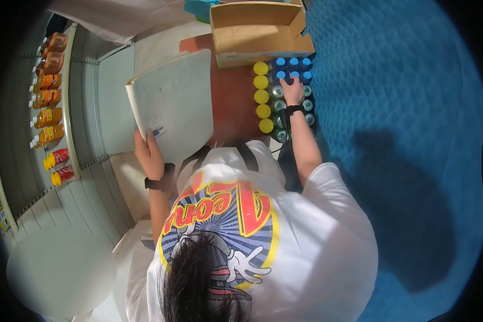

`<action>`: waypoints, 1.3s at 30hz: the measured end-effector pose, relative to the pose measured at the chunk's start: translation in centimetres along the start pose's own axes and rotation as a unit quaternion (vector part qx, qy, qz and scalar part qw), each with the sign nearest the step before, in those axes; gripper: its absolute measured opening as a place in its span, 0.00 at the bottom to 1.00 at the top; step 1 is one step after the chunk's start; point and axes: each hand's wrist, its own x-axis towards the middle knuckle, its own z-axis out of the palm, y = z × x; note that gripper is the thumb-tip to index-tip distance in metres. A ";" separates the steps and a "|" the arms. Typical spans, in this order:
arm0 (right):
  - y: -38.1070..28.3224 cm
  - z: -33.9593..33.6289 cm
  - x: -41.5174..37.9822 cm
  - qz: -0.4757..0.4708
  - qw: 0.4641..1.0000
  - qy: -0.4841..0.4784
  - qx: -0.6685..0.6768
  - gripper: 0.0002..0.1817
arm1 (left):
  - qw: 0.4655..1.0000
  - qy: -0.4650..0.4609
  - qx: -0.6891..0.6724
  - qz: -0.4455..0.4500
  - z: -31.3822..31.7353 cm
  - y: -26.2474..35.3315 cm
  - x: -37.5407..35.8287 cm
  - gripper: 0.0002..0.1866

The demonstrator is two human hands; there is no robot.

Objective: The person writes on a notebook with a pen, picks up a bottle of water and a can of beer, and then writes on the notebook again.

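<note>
My left hand (150, 153) is closed on the lower left edge of a large notebook (180, 102). The notebook has pale pages, with a little blue writing near my thumb. My right hand (293, 92) reaches over a block of drinks, its fingers apart and touching the tops around the blue-capped bottles (280, 62). Below and around that hand are green drinks with silver-white tops (279, 105). A column of yellow-capped bottles (263, 97) stands along the left side of the block. My forearm and wrist hide part of the green drinks.
An open cardboard box (257, 32) sits behind the bottles. A reddish-brown surface (231, 96) lies between notebook and bottles. At left, a shelf (70, 107) holds orange drink bottles (49, 116) and red bottles with yellow caps (63, 174). A blue textured surface (392, 96) spans the right.
</note>
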 end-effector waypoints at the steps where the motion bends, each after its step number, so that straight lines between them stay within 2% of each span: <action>1: -0.1 0.4 0.3 -0.015 1.000 0.003 -0.020 0.29 | 1.000 0.007 -0.005 -0.003 0.1 -0.1 -0.2 0.10; 2: 0.0 0.9 0.7 -0.005 0.999 -0.042 -0.026 0.33 | 1.000 0.014 -0.010 -0.007 0.2 0.0 -0.4 0.10; 5: -0.5 1.9 1.2 -0.013 0.994 -0.108 -0.021 0.29 | 0.999 0.018 -0.008 -0.037 0.4 0.5 -0.6 0.10; 6: -0.6 2.4 1.5 0.003 0.993 -0.105 -0.049 0.27 | 0.999 0.026 -0.012 -0.037 0.5 0.6 -0.6 0.10; 9: 0.1 3.9 2.5 -0.001 0.995 -0.095 -0.001 0.31 | 0.998 0.044 -0.023 -0.048 1.0 0.3 -0.9 0.10; 10: 0.1 4.1 2.6 -0.016 0.997 -0.070 0.018 0.27 | 0.997 0.048 -0.029 -0.060 1.0 0.3 -1.0 0.10; 14: 1.6 5.8 3.0 -0.102 0.992 -0.017 0.071 0.21 | 0.992 0.067 -0.072 -0.078 1.1 0.1 -1.5 0.10; 17: -0.8 2.3 2.4 -0.067 0.983 -0.014 0.170 0.20 | 0.987 0.072 -0.107 -0.090 1.0 -0.2 -1.7 0.10; 18: -1.0 1.4 2.7 -0.087 0.981 0.017 0.174 0.19 | 0.988 0.068 -0.101 -0.090 0.8 -0.7 -1.8 0.11; 19: -1.6 -0.2 3.1 -0.096 0.971 0.010 0.217 0.18 | 0.989 0.063 -0.096 -0.090 0.5 -1.3 -2.0 0.13; 21: -3.9 -5.5 2.8 -0.141 0.966 0.016 0.216 0.19 | 0.991 0.055 -0.085 -0.090 0.1 -1.5 -1.9 0.13; 23: -4.3 -8.4 4.0 -0.107 0.922 -0.055 0.368 0.17 | 0.992 0.048 -0.069 -0.095 0.1 -1.0 -1.6 0.10; 24: -6.3 -11.9 3.5 -0.103 0.921 -0.073 0.368 0.14 | 0.993 0.041 -0.071 -0.086 0.2 -1.3 -1.5 0.10; 25: -7.3 -13.5 3.6 -0.106 0.875 -0.103 0.460 0.13 | 0.994 0.034 -0.070 -0.079 0.3 -1.7 -1.3 0.10; 27: -8.6 -17.3 3.5 -0.063 0.854 -0.193 0.479 0.12 | 0.994 0.030 -0.089 -0.056 0.5 -1.7 -0.5 0.11; 29: -10.6 -18.7 3.0 -0.088 0.802 -0.253 0.534 0.13 | 0.991 0.034 -0.124 -0.033 1.2 -0.7 -0.2 0.11; 30: -11.8 -19.1 2.5 -0.099 0.773 -0.285 0.559 0.13 | 0.989 0.028 -0.139 -0.050 1.2 -0.1 0.0 0.11; 34: -15.6 -18.6 -0.1 -0.099 0.732 -0.393 0.548 0.16 | 0.986 0.023 -0.157 -0.046 0.8 0.5 -0.1 0.11; 39: -20.0 -16.7 -2.8 -0.106 0.693 -0.448 0.554 0.18 | 0.980 0.033 -0.188 -0.060 0.4 1.2 -0.7 0.13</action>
